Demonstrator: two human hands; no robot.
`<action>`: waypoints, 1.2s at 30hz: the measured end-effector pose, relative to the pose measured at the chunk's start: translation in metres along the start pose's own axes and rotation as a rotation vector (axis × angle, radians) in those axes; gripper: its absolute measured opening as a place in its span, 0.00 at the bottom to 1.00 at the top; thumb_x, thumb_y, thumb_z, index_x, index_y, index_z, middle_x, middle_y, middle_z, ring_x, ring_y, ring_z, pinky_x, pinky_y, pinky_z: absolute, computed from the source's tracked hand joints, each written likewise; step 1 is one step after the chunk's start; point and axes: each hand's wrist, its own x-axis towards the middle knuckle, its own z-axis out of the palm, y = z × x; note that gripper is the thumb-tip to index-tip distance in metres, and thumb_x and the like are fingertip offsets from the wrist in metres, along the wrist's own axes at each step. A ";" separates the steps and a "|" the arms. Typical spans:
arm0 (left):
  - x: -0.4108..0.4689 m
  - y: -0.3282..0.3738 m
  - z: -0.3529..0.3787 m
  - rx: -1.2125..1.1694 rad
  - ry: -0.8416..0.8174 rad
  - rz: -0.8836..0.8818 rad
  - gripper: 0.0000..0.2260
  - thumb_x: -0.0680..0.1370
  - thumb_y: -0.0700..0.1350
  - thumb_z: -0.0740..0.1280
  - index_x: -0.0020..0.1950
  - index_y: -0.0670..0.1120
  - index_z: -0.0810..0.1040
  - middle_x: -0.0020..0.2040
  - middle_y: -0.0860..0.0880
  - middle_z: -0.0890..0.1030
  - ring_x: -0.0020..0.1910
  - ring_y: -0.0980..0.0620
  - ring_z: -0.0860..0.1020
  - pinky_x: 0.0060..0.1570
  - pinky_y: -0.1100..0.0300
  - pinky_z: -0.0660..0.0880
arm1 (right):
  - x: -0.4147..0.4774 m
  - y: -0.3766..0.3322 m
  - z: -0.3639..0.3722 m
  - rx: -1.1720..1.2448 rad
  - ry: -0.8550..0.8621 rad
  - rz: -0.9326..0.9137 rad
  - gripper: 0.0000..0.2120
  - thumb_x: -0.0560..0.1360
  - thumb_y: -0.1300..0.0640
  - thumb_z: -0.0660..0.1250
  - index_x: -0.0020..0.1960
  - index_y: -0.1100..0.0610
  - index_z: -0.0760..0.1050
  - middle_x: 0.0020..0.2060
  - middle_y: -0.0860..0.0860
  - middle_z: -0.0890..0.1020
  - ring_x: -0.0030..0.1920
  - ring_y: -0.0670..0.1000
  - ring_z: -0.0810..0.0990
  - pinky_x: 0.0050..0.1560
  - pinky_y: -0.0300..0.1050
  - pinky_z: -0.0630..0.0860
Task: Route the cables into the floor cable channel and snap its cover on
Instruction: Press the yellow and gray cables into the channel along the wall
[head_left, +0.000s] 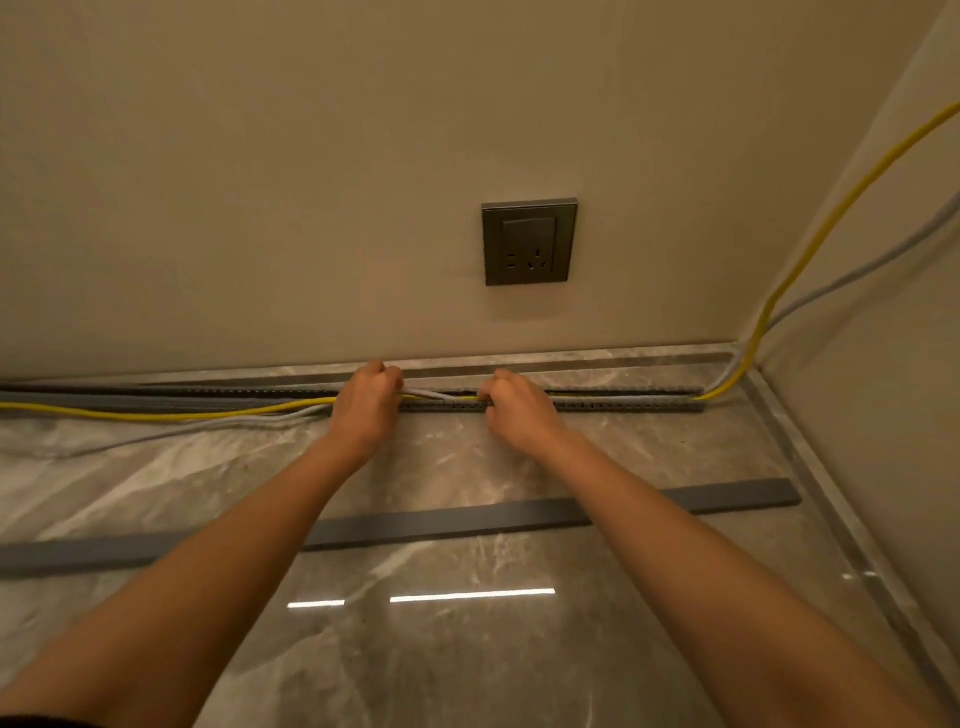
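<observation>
A grey slotted cable channel (623, 399) runs along the floor at the foot of the wall. A yellow cable (171, 414) and a grey cable (197, 427) lie loose on the floor to the left, then enter the channel between my hands. Both cables sit inside the channel on the right and climb the corner wall. My left hand (366, 402) is closed around both cables at the channel. My right hand (514, 402) pinches the cables down into the channel. The flat grey cover strip (426, 522) lies on the floor nearer to me, under my forearms.
A dark wall socket (529, 241) sits above the channel. The side wall meets the back wall at the right corner (748, 343). The floor is glossy grey marble tile (467, 649) with a raised stone skirting along both walls.
</observation>
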 end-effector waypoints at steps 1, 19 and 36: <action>-0.001 -0.010 -0.003 0.008 0.001 -0.019 0.08 0.76 0.35 0.61 0.53 0.35 0.76 0.54 0.34 0.75 0.54 0.35 0.74 0.50 0.44 0.73 | 0.003 -0.009 0.003 0.006 -0.001 -0.008 0.14 0.76 0.65 0.58 0.59 0.64 0.75 0.59 0.61 0.74 0.60 0.61 0.73 0.60 0.53 0.72; 0.015 -0.116 -0.028 0.222 -0.212 0.388 0.09 0.76 0.36 0.58 0.55 0.39 0.74 0.57 0.38 0.75 0.55 0.38 0.75 0.49 0.47 0.72 | 0.032 -0.102 0.042 -0.048 0.141 0.217 0.16 0.78 0.65 0.58 0.63 0.57 0.75 0.58 0.59 0.74 0.58 0.61 0.75 0.57 0.52 0.72; 0.008 -0.116 -0.017 0.192 -0.089 0.421 0.08 0.78 0.37 0.58 0.54 0.37 0.72 0.56 0.38 0.74 0.56 0.39 0.72 0.49 0.46 0.69 | 0.031 -0.115 0.053 -0.119 0.184 0.295 0.15 0.74 0.63 0.60 0.58 0.62 0.77 0.53 0.59 0.80 0.54 0.59 0.78 0.60 0.51 0.71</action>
